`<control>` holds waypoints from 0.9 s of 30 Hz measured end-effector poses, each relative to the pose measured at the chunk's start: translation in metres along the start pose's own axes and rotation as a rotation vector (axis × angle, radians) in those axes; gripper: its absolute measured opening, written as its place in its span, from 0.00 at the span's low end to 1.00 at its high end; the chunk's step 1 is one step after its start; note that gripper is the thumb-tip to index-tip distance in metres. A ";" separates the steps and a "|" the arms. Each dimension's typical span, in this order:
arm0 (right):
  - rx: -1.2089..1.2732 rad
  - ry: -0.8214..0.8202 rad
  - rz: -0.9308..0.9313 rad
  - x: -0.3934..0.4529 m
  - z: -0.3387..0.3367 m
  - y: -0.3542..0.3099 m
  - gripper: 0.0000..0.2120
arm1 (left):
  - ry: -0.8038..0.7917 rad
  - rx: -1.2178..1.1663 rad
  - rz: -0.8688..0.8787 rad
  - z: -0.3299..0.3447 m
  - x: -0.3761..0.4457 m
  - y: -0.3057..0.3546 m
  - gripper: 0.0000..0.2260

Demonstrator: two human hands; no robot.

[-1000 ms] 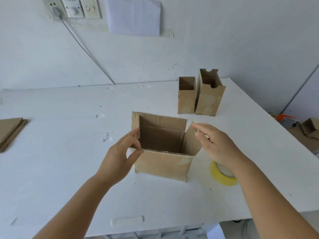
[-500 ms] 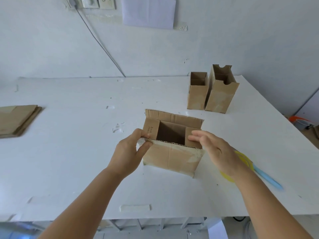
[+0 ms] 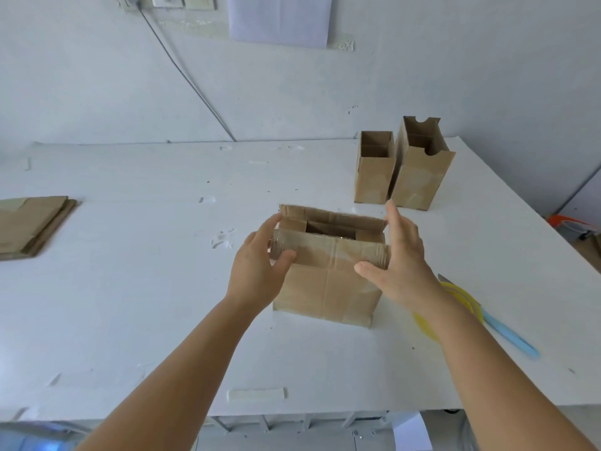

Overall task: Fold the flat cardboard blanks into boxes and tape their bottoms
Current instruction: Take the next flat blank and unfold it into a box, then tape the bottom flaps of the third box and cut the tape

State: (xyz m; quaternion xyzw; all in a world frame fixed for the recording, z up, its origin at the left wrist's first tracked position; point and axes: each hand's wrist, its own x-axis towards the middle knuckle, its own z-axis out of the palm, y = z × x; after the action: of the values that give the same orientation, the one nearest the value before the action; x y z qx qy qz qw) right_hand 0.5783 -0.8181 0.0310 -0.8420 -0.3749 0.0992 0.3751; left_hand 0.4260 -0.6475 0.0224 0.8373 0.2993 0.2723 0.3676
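Note:
A brown cardboard box stands upright in the middle of the white table, its open end facing up. The two short end flaps are folded in, and the near long flap leans inward over the opening. My left hand pinches the left end of that near flap, thumb on its outer face. My right hand is at the right end, thumb on the flap and fingers straight up beside the box's right corner. A yellow tape roll lies partly hidden behind my right forearm.
Two folded boxes stand upright at the back right. Several flat blanks are stacked at the left edge. A blue-handled knife lies by the tape roll. A strip of tape sticks near the front edge.
The short end flaps went in first, then the near long flap was tipped inward. Both hands moved from the box's ends onto that flap. The view shifted down and left.

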 end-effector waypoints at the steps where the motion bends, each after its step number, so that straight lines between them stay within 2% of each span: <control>1: -0.015 -0.004 0.014 0.002 -0.003 0.001 0.44 | -0.002 -0.007 -0.009 0.001 0.000 0.003 0.30; 5: -0.064 -0.011 0.009 0.005 -0.009 0.005 0.22 | -0.042 0.038 -0.018 0.006 -0.001 0.010 0.37; 8: -0.133 0.007 -0.045 0.008 -0.007 0.006 0.16 | -0.102 0.147 0.030 0.007 0.000 0.011 0.31; 10: -0.204 0.027 -0.087 0.011 -0.002 0.008 0.15 | -0.164 0.254 0.062 0.010 0.000 0.013 0.22; 12: -0.266 0.065 -0.122 0.012 0.004 0.009 0.15 | -0.168 0.471 0.095 0.012 -0.002 0.017 0.19; 15: -0.359 0.112 -0.171 0.007 0.012 0.009 0.18 | -0.220 0.714 0.240 0.021 -0.003 0.027 0.21; 19: -0.450 0.098 -0.195 -0.002 0.019 0.013 0.28 | -0.489 0.712 0.411 0.051 -0.003 0.044 0.26; 23: -0.307 0.041 -0.110 -0.006 0.020 0.017 0.21 | -0.472 0.799 0.449 0.064 0.003 0.038 0.25; 27: -0.053 0.059 0.051 -0.025 0.011 0.027 0.25 | -0.492 0.794 0.424 0.064 0.008 0.037 0.25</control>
State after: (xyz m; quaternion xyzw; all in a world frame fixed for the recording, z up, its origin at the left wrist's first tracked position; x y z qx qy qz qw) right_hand 0.5707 -0.8415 0.0016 -0.8636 -0.3444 0.0738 0.3607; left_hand 0.4859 -0.6918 0.0155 0.9940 0.1078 0.0012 0.0173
